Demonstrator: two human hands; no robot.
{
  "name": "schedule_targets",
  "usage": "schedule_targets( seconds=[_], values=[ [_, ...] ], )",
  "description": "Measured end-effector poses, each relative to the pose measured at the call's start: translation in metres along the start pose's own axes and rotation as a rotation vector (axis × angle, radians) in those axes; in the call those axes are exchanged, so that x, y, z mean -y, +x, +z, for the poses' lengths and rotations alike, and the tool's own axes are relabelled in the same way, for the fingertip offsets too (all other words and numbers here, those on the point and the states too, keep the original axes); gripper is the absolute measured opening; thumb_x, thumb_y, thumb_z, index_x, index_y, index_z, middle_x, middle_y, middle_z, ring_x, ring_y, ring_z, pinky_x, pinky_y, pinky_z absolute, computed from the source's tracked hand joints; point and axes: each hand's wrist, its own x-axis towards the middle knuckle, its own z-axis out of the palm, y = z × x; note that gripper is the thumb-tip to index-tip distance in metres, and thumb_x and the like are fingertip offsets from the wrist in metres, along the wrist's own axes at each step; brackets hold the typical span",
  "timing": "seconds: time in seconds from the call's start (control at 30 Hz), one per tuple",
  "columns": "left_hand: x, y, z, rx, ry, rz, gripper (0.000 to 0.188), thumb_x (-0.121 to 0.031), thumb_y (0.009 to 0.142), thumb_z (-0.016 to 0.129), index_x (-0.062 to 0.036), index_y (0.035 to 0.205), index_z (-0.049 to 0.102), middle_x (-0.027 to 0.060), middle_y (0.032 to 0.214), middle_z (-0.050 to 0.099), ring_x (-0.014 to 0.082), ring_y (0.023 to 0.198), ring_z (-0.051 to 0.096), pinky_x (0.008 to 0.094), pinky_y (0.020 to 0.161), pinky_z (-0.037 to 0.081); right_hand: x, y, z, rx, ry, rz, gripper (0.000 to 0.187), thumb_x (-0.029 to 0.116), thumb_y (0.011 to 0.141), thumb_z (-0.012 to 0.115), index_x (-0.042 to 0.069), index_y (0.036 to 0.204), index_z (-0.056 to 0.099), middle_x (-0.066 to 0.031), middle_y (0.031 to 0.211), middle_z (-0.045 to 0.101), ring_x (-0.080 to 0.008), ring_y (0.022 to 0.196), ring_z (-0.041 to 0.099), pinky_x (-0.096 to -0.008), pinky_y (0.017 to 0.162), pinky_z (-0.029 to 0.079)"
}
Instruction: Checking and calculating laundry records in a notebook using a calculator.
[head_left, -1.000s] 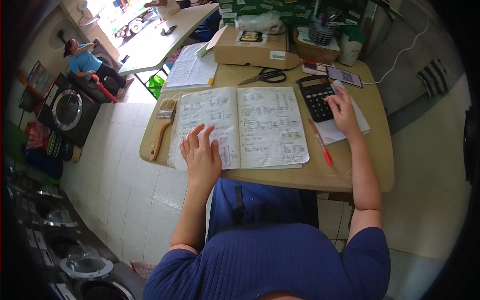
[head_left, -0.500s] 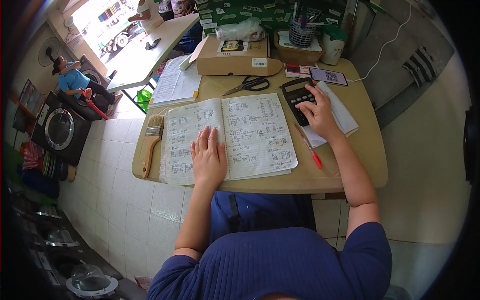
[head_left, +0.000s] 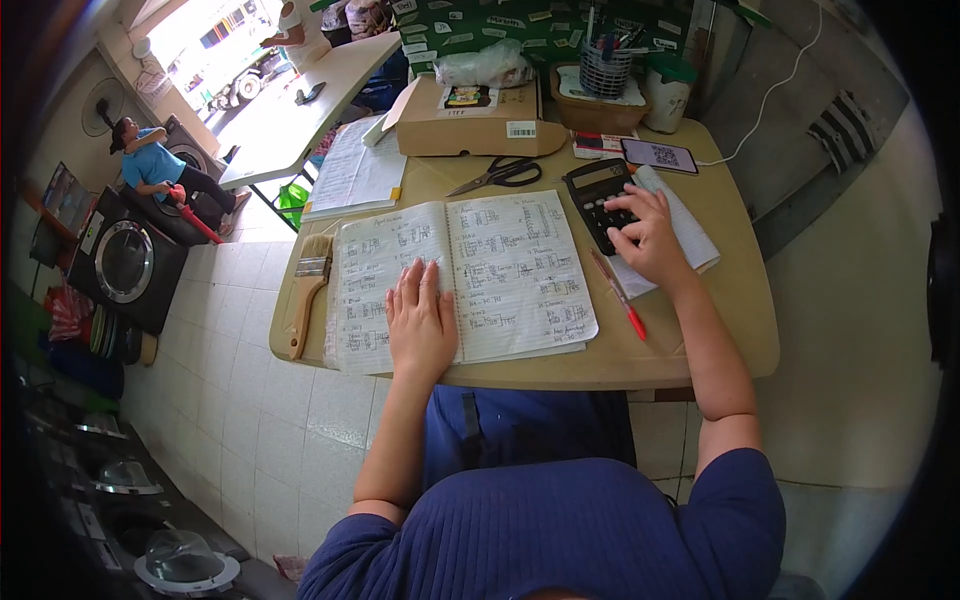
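An open notebook (head_left: 520,290) with handwritten lined pages lies at the near middle of the table. My left hand (head_left: 421,325) rests flat on its left page, fingers stretched out near the fold. To the right of the notebook, my right hand (head_left: 650,235) is over a black calculator (head_left: 597,178), fingers apart and bent at the keys, holding nothing. Those fingers cover some keys. Beneath that hand is a folded white paper (head_left: 692,228). A red-capped pen (head_left: 622,297) lies between the notebook and my right forearm. A wooden-handled paintbrush (head_left: 307,300) sits at the notebook's left edge.
Beyond the notebook are black scissors (head_left: 508,174), a cardboard box (head_left: 465,130), papers (head_left: 358,170), a phone (head_left: 658,156) on a white cable, and a pen basket (head_left: 606,74). A person in a blue shirt (head_left: 148,163) is at the left, near front-loading washers (head_left: 124,260).
My right hand has shifted slightly over the calculator keys, its fingers bending differently. My left hand stays on the page. The whole view has moved a little.
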Motion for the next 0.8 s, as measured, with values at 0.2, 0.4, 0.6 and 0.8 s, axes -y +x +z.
schedule_targets(
  seconds=[0.2,0.4,0.6,0.8],
  values=[
    [0.001,0.000,-0.001,0.016,0.021,-0.008,0.053,-0.036,0.106,0.043,-0.0054,0.148,0.047,0.0174,0.155,0.043,0.0346,0.148,0.035,0.0511,0.124,0.020,-0.027,0.001,-0.018,-0.258,0.228,0.236,0.027,0.011,0.091,0.069,-0.003,0.068,0.073,-0.0139,0.120,0.068,-0.0308,0.114,0.062,-0.0383,0.094,0.048],
    [-0.002,-0.001,-0.001,0.017,0.031,-0.013,0.053,-0.037,0.106,0.043,-0.0052,0.149,0.047,0.0170,0.155,0.043,0.0339,0.148,0.035,0.0511,0.124,0.020,-0.036,-0.002,-0.018,-0.156,0.036,0.213,0.030,0.011,0.092,0.068,-0.006,0.068,0.072,-0.0169,0.120,0.068,-0.0303,0.109,0.065,-0.0370,0.088,0.051],
    [-0.005,0.008,-0.005,0.058,0.038,0.012,0.056,-0.039,0.103,0.049,-0.0075,0.149,0.047,0.0201,0.152,0.044,0.0381,0.145,0.037,0.0563,0.121,0.023,-0.035,-0.001,-0.013,-0.062,0.083,0.266,0.026,0.013,0.093,0.068,-0.006,0.076,0.069,-0.0212,0.122,0.065,-0.0357,0.112,0.063,-0.0408,0.096,0.048],
    [-0.008,0.027,-0.003,0.096,0.055,0.085,0.055,-0.032,0.099,0.057,-0.0075,0.147,0.048,0.0189,0.151,0.045,0.0372,0.145,0.037,0.0576,0.121,0.024,-0.031,0.006,0.006,-0.060,0.085,0.176,0.024,0.017,0.095,0.068,0.000,0.110,0.063,-0.0258,0.132,0.058,-0.0404,0.129,0.052,-0.0429,0.108,0.042]
  ],
)
